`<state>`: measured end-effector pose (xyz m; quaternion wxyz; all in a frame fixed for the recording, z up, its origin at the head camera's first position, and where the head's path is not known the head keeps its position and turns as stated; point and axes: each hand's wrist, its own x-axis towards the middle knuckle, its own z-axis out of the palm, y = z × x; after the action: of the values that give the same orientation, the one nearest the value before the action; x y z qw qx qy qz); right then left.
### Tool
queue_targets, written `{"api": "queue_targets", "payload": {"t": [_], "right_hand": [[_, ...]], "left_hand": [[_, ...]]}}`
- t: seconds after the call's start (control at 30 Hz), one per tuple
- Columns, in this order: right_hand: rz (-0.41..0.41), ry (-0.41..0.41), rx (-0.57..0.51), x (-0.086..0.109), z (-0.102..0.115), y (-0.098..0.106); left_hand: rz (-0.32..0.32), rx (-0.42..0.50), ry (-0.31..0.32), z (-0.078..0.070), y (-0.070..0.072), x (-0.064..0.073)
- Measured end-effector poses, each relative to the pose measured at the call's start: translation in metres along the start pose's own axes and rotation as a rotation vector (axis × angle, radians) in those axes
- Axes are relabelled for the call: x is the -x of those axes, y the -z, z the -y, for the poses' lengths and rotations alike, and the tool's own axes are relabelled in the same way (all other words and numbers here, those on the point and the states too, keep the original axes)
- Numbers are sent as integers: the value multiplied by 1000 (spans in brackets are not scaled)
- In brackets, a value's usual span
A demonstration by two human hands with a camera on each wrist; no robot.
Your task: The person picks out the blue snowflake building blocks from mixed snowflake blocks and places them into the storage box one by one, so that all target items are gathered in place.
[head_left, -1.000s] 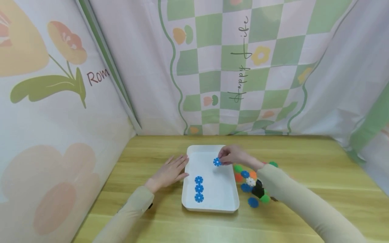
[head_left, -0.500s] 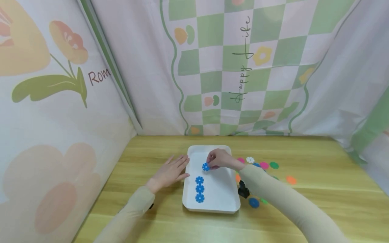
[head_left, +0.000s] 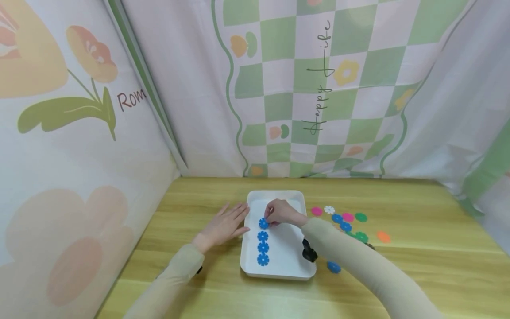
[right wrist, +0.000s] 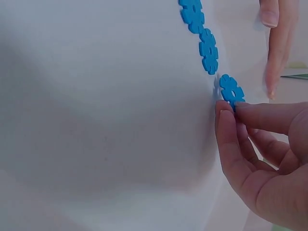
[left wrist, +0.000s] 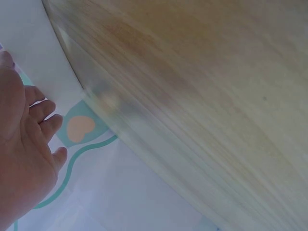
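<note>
Between thumb and fingertips, my right hand (head_left: 282, 212) pinches a blue snowflake disc (right wrist: 231, 89), a flat notched piece with a hole in its middle. It is at the far end of a row of three blue snowflake discs (head_left: 263, 247) lying in the white tray (head_left: 287, 268). In the right wrist view a small gap shows between the pinched disc and the nearest disc of the row (right wrist: 209, 51). My left hand (head_left: 225, 225) lies with fingers spread, its fingertips at the tray's left rim. Nothing is in it, and the left wrist view shows its fingers (left wrist: 42, 109) loosely extended.
Right of the tray, several loose discs in pink (head_left: 316, 211), white (head_left: 329, 209), green (head_left: 361, 217), blue (head_left: 334, 267) and orange (head_left: 384, 236) are scattered on the wooden table (head_left: 191, 283). My right sleeve (head_left: 358, 266) covers part of them. A patterned curtain (head_left: 279, 88) hangs behind.
My right hand has carried its blue disc left and nearer, from the tray's right side to the far end of the row. The left hand has stayed at the rim.
</note>
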<state>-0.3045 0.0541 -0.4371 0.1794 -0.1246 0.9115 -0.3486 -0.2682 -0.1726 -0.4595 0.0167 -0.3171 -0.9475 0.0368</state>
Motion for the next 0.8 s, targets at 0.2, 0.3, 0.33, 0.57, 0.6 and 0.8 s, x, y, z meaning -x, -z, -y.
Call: {"api": "queue_targets", "payload": {"t": [0.2,0.3,0.33,0.57,0.6,0.8], "right_hand": [[-1,-20,-11,-4,-1,-4],[-5,-24,-5,-6,-1,-6],[-8,-24,-2,-7,0,-7],[-18,-32,13,-6,1,-9],[-17,-33,14,-6,1,-9],[-15,-42,29,-5,0,-10]], "left_hand": [[-7,7,-4,0,-1,0],[-11,2,-8,0,-1,0],[-10,-2,-8,0,0,0],[-6,-10,-14,1,0,-1],[-6,-12,-13,1,0,-1],[-4,-11,-10,1,-1,-1]]}}
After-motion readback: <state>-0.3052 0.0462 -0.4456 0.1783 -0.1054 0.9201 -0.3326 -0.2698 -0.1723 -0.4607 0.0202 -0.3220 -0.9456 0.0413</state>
